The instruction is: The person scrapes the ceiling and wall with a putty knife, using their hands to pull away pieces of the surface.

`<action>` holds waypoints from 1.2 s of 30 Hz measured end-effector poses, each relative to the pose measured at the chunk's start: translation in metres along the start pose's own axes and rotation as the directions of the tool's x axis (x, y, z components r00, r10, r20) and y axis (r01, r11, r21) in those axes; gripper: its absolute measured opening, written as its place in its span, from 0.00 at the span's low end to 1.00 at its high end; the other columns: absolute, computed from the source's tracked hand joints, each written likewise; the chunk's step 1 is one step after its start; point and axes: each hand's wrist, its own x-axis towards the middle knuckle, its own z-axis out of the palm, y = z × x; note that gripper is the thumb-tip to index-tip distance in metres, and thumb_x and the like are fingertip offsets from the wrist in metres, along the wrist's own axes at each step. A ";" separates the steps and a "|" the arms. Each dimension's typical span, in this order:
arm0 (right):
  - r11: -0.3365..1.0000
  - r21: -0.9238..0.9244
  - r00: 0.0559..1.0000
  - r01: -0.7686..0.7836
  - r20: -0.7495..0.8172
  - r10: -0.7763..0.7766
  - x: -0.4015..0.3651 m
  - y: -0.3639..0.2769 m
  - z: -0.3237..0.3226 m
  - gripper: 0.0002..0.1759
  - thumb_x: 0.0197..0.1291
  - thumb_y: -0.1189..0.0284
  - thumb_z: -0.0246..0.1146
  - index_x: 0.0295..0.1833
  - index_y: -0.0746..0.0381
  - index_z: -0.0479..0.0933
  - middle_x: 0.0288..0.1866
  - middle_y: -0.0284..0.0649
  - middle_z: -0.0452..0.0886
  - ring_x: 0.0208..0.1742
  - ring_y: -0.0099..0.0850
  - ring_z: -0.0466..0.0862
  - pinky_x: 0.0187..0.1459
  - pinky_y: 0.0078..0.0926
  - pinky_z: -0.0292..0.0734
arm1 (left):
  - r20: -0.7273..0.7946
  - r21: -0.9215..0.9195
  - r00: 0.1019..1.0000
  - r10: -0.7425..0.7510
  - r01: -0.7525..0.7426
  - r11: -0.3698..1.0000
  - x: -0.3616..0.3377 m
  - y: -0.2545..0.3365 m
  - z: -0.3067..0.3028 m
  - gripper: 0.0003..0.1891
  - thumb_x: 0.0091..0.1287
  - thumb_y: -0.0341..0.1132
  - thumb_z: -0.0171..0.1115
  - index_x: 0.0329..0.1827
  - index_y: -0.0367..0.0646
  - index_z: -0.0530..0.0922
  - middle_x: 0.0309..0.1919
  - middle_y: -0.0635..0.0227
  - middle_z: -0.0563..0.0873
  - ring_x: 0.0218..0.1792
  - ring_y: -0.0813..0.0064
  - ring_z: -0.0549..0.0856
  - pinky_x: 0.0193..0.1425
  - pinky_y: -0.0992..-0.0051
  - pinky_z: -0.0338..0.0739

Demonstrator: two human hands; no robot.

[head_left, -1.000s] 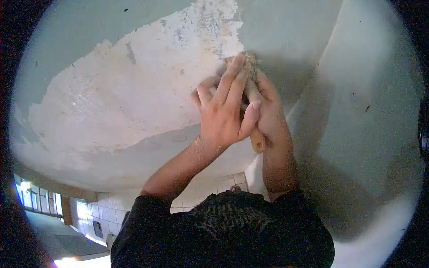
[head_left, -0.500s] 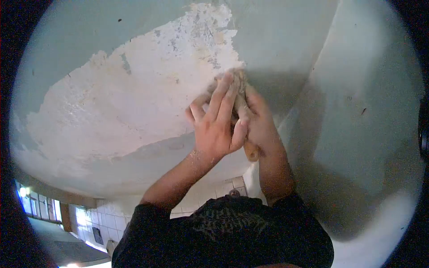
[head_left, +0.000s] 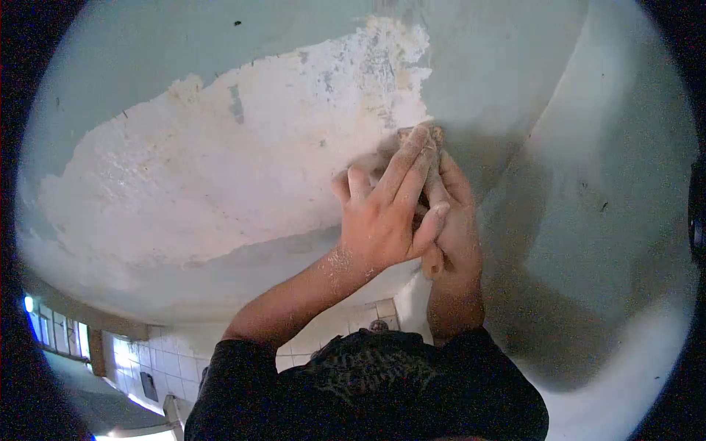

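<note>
My left hand [head_left: 382, 220] and my right hand [head_left: 460, 228] are raised together against the ceiling. The right one grips a scraper by its wooden handle, whose end [head_left: 432, 262] sticks out below the palm. Fingers of the left lie flat over the tool and press its front end [head_left: 421, 133] onto the surface. That end sits at the edge where pale green paint [head_left: 515, 73] meets a large bare plaster patch [head_left: 220, 169]. The blade is mostly hidden under my fingers. Dust covers my left wrist.
A wide ceiling beam [head_left: 610, 184] in the same green runs down the right side. Below the ceiling, a white tiled wall [head_left: 162, 360] and a bright window [head_left: 51, 331] show at lower left. My dark shirt [head_left: 368, 397] fills the bottom.
Both hands stay clasped on the scraper at the paint edge. They slid back a little and then forward again, and my view shifted slightly.
</note>
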 end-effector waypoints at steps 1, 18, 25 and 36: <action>1.000 -0.004 1.000 0.002 0.000 -0.002 0.014 0.004 0.004 0.20 0.72 0.66 0.48 0.65 0.62 0.65 0.56 0.38 0.75 0.53 0.27 0.75 0.54 0.24 0.72 | -0.003 -0.003 1.000 -0.001 0.001 1.000 0.005 -0.014 0.007 0.33 0.60 0.56 0.50 0.64 0.45 0.71 0.68 0.70 0.68 0.35 0.61 0.71 0.46 0.62 0.61; 0.992 -0.111 0.994 -0.055 -0.099 0.044 0.028 -0.019 0.013 0.22 0.71 0.66 0.50 0.67 0.62 0.64 0.59 0.40 0.74 0.58 0.29 0.73 0.58 0.25 0.69 | -0.008 -0.122 1.000 -0.020 0.019 0.992 0.032 -0.018 0.011 0.32 0.60 0.56 0.50 0.64 0.46 0.71 0.66 0.71 0.71 0.37 0.61 0.70 0.48 0.59 0.60; 0.994 -0.107 1.000 0.015 0.024 -0.013 0.039 -0.020 0.004 0.22 0.71 0.66 0.51 0.67 0.60 0.64 0.60 0.39 0.73 0.59 0.28 0.72 0.60 0.25 0.68 | -0.055 -0.051 0.998 -0.005 0.002 0.999 0.037 -0.018 0.013 0.32 0.61 0.54 0.50 0.64 0.45 0.71 0.65 0.70 0.71 0.38 0.61 0.70 0.49 0.60 0.61; 0.968 -0.246 0.998 0.044 0.064 -0.029 0.047 -0.058 0.014 0.20 0.70 0.68 0.50 0.64 0.62 0.67 0.58 0.39 0.75 0.57 0.28 0.74 0.59 0.23 0.68 | -0.132 -0.109 0.991 0.011 -0.025 0.994 0.064 -0.008 -0.002 0.31 0.61 0.53 0.51 0.63 0.44 0.71 0.66 0.69 0.70 0.44 0.59 0.71 0.54 0.60 0.59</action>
